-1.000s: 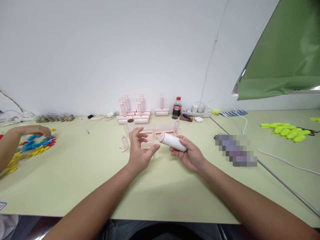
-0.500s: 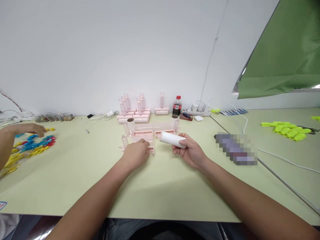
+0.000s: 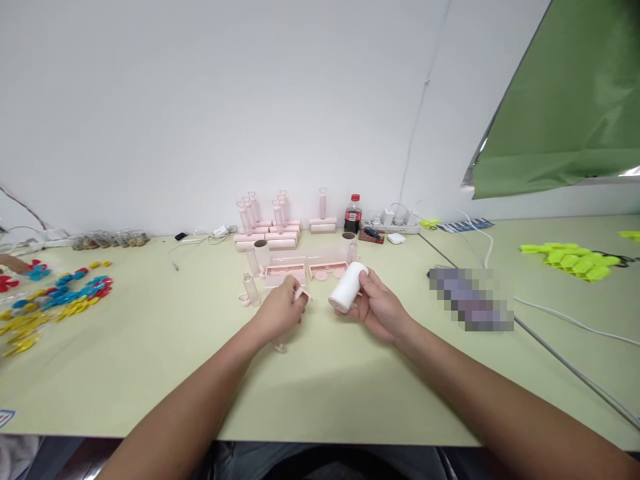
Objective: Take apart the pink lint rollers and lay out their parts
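Note:
My right hand [image 3: 377, 303] grips a white lint roller refill [image 3: 346, 287], tilted with one end toward me. In my left hand [image 3: 281, 310] is a pink plastic lint roller frame [image 3: 301, 293], lifted off the table and largely covered by the fingers. The two pieces are apart. Just beyond the hands lie pink open cases [image 3: 285, 270] and a second pink case [image 3: 327, 270]. Left of them stand a clear pink handle [image 3: 251, 290] and a cardboard-cored roll [image 3: 261, 253]; another roll [image 3: 349, 243] stands at the back right.
Several assembled pink lint rollers [image 3: 277, 233] stand along the wall, near a cola bottle [image 3: 353, 213] and a power strip [image 3: 400, 227]. Blue, red and yellow plastic pieces [image 3: 75, 290] lie at left beside another person's hand [image 3: 13, 263]. A blurred-out object [image 3: 470, 297] and yellow-green pieces [image 3: 575, 260] are at right.
My left hand has raised the pink frame from the table. My right hand has turned the refill so its end faces me. The other person's hand has moved left.

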{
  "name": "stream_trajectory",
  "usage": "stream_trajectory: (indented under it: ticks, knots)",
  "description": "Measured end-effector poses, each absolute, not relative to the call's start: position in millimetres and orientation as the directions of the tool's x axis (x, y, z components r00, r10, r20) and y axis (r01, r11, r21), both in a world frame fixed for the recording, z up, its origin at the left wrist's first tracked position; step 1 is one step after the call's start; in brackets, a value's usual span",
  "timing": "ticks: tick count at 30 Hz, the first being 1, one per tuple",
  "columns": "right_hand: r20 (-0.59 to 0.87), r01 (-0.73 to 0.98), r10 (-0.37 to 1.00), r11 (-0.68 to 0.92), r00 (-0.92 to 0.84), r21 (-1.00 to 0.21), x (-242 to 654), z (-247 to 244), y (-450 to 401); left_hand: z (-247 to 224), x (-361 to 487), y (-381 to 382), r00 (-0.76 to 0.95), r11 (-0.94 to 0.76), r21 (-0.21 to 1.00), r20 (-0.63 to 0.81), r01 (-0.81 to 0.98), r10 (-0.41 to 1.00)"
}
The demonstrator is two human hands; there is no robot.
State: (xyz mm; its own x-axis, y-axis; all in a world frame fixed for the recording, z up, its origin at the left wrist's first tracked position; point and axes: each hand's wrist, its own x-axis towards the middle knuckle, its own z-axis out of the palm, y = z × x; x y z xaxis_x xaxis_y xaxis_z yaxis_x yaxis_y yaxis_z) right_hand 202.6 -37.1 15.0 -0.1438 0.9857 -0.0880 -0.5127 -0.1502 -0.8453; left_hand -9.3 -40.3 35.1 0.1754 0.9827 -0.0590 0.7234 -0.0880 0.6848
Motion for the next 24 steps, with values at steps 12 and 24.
stream_trajectory:
  ticks: [12,24]
  knots:
    - [0.039,-0.392,0.964,-0.070,-0.264,-0.917,190,14,-55,33,10,-41,0.215,0.156,0.974,-0.119,-0.164,0.969]
    - [0.098,-0.301,0.946,0.000,-0.310,-0.954,183,11,-61,22,19,-41,0.166,-0.107,0.982,0.133,-0.155,0.977]
